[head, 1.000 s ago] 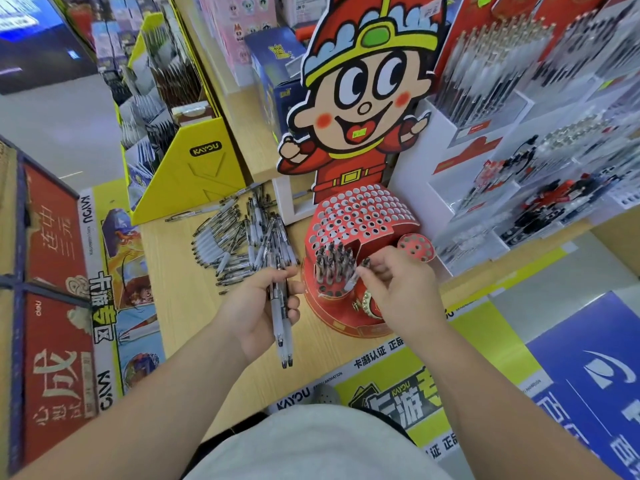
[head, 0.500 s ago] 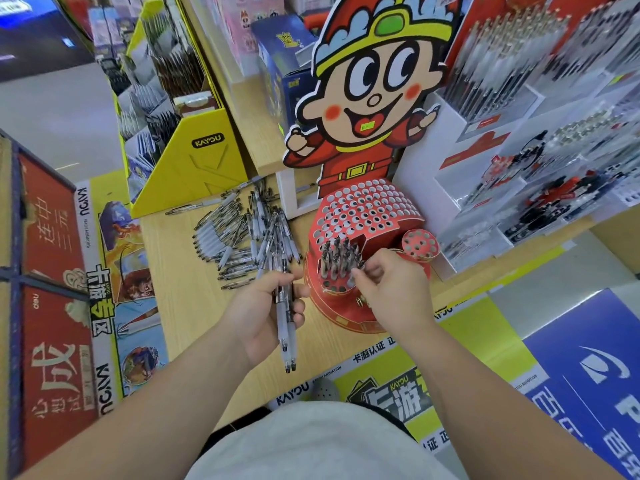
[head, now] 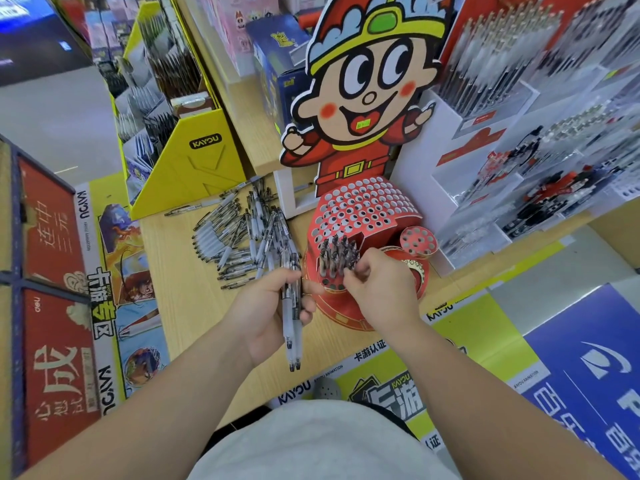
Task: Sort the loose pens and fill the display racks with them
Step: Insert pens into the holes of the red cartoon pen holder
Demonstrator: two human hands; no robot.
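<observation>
Your right hand [head: 381, 289] pinches at the pens standing in the red rack [head: 363, 216]; your left hand [head: 266, 313] is curled around a small bundle of pens [head: 292, 317]. Only one cluster of holes by your right fingertips is filled, and beyond your left fingers a loose pile [head: 242, 237] waits on the table [head: 180, 306].

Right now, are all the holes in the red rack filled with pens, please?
No, the red rack holds only a small cluster of pens; most holes are empty.

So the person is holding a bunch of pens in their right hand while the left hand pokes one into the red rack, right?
Not quite: the hands are swapped. In the head view, the left hand holds the bunch of pens, while the right hand works at the red rack, beside the pens already standing in it. Whether its fingers hold a pen is hidden.
</observation>
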